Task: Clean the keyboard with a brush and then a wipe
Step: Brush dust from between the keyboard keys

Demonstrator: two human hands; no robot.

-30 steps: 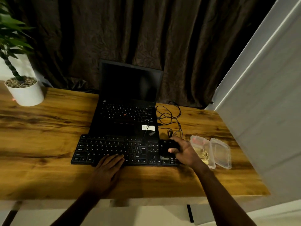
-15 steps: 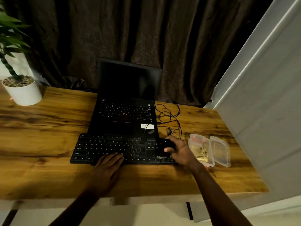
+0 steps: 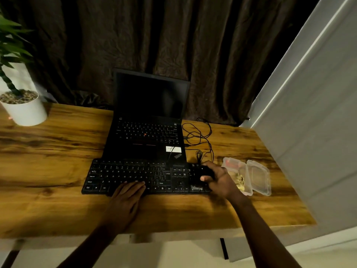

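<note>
Little had moved; left hand point(image 3: 125, 198) lay flat on the long black plastic keyboard point(image 3: 125, 173); right hand point(image 3: 220, 180) still gripped a small round black brush point(image 3: 205, 172) there; wiping must wait.

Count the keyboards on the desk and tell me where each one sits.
2. The external keyboard lies near the front of the desk, with the left hand resting on it. The laptop keyboard sits directly behind it. None appears hidden.
</note>
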